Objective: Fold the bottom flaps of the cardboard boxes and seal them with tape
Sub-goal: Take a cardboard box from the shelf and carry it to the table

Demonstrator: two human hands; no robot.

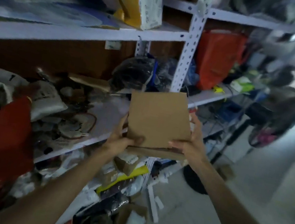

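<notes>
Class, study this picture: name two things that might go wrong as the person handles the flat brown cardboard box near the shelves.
1. The flat brown cardboard box is held in mid-air by only the left hand and right hand; folding flaps unsupported may loosen the grip.
2. The cluttered white metal shelf sits close; the box could snag.

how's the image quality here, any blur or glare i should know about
Head view: edges smeared and bent by wide-angle blur; blown-out glare at right; the cardboard box between the left hand and right hand is only slightly soft.
</notes>
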